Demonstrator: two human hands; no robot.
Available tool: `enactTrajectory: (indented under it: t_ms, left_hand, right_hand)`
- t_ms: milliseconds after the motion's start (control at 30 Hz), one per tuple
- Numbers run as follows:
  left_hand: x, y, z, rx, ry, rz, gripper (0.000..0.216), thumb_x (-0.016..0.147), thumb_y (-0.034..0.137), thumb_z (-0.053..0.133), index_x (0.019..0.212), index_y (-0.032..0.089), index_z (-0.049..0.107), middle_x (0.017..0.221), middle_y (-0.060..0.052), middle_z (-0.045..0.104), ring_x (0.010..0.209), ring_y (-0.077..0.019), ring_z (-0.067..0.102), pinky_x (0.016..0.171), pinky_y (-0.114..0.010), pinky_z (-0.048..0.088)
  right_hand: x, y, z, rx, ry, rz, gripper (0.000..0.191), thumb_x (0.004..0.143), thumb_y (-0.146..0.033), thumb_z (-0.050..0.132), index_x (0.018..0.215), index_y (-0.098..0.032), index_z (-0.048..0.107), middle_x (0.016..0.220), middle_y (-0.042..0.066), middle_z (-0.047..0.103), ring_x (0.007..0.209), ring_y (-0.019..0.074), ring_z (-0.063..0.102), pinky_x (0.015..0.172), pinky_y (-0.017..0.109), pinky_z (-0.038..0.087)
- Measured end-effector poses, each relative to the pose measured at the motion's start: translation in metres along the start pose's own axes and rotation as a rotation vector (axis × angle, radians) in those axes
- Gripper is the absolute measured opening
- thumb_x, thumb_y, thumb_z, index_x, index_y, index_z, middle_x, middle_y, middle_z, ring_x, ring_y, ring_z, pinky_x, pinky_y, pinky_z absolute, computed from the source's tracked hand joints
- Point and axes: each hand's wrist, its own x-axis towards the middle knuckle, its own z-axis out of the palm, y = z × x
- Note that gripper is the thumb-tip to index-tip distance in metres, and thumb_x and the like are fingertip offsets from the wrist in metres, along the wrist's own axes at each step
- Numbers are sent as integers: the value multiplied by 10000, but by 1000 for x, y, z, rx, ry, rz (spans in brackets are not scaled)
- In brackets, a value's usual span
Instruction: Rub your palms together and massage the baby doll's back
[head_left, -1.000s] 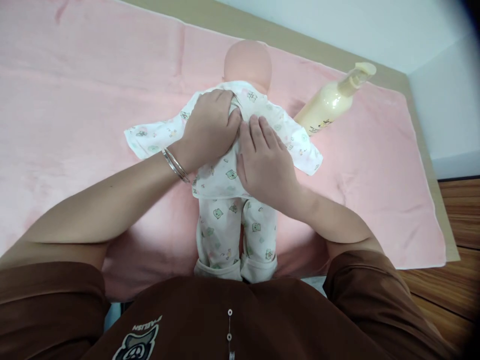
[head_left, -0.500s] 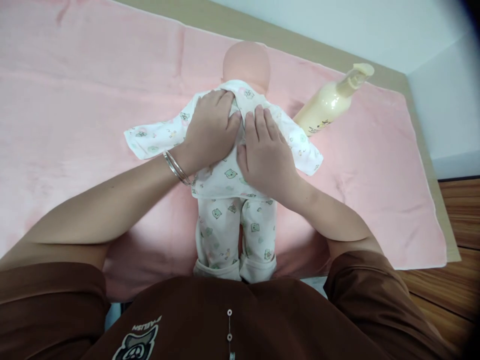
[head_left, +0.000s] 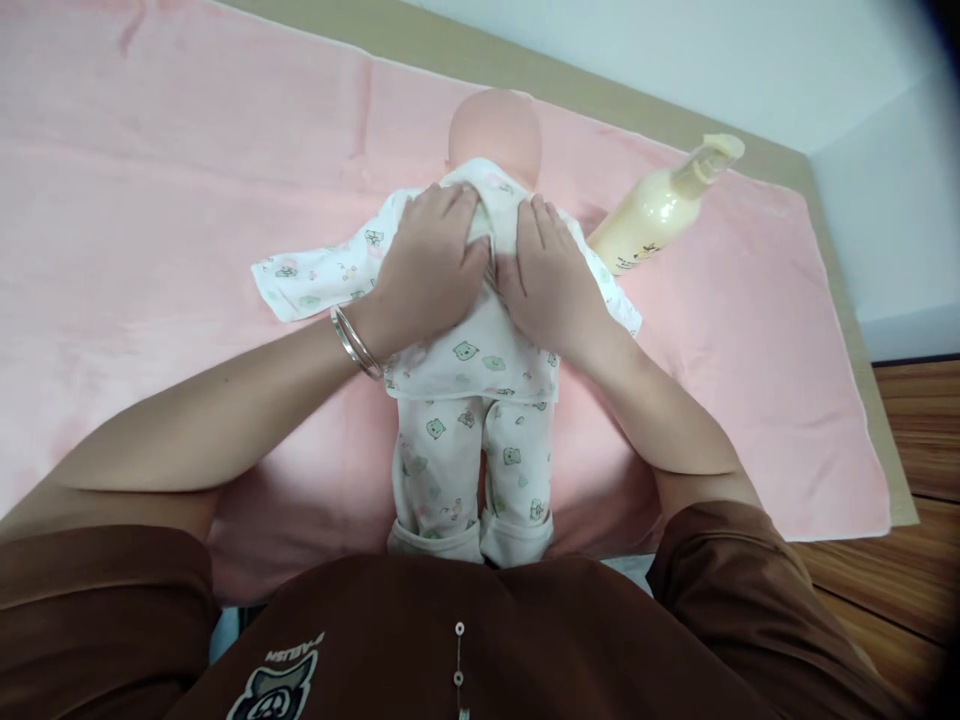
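A doll (head_left: 495, 130) with a bare, smooth head lies lengthwise in front of me, its face not showing. It wears a white baby shirt (head_left: 480, 375) with small green animal prints and matching trousers (head_left: 442, 470). My left hand (head_left: 431, 255) is on the left side of the shirt's upper part, fingers bent and thumb on the cloth near the middle. On the other side my right hand (head_left: 551, 270) has its fingers together and thumb against the fabric. Between the two thumbs the cloth is bunched into a fold. Both sets of fingertips are partly hidden.
A pump bottle (head_left: 645, 220) of pale yellow liquid lies or leans right of the doll, partly behind the sleeve. A pink blanket (head_left: 150, 200) covers the table (head_left: 600, 85). White walls (head_left: 750, 60) rise behind, and wooden flooring (head_left: 915, 450) shows at the right.
My right hand has moved slightly inward and up, its fingers drawing together from a flatter spread. The shirt is more bunched between my hands. My left hand has shifted slightly right.
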Motion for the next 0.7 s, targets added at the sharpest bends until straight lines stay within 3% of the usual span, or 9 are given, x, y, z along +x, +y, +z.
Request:
enactTrajectory:
  t_ms: [67, 100, 267, 433, 700]
  left_hand:
    - [14, -18, 13, -12, 49, -46, 207, 1004, 379, 426, 974, 234, 572, 996, -71, 606, 979, -234, 532, 993, -495, 473]
    - [18, -25, 18, -21, 80, -64, 244, 1005, 430, 436, 939, 232, 562, 968, -62, 595, 944, -224, 512, 968, -490, 469]
    - [12, -27, 20, -69, 129, -11, 357, 1005, 484, 392, 1220, 262, 572, 1176, -84, 639, 1131, -289, 531, 1062, -525, 425]
    - [4, -16, 13, -63, 155, -64, 373, 939, 438, 448, 1250, 296, 598, 1192, -119, 643, 1158, -345, 555, 1053, -572, 433]
    - [11, -37, 36, -152, 193, -94, 562, 942, 741, 377, 1261, 309, 544, 1210, -80, 607, 1180, -319, 455, 1076, -576, 350]
  right_hand:
    - [-12, -10, 0, -37, 13, -18, 707, 1053, -378, 402, 1601, 29, 219, 1685, 233, 190, 1607, 356, 161, 1346, 498, 186]
    - [-15, -14, 0, -50, 23, -21, 709, 1047, -390, 412, 1600, 16, 232, 1685, 230, 195, 1606, 357, 170, 1342, 509, 195]
    - [-6, -7, -3, -22, 20, -15, 661, 1053, -390, 368, 1576, 8, 294, 1658, 190, 300, 1583, 320, 251, 1339, 460, 228]
    - [22, 16, 2, 39, 77, 52, 486, 1075, -435, 290, 1341, -106, 529, 1339, 160, 612, 1308, 302, 548, 1148, 467, 453]
    - [32, 27, 13, 120, 98, 63, 456, 1054, -514, 370, 1232, -125, 528, 1250, 139, 589, 1258, 309, 554, 1098, 507, 461]
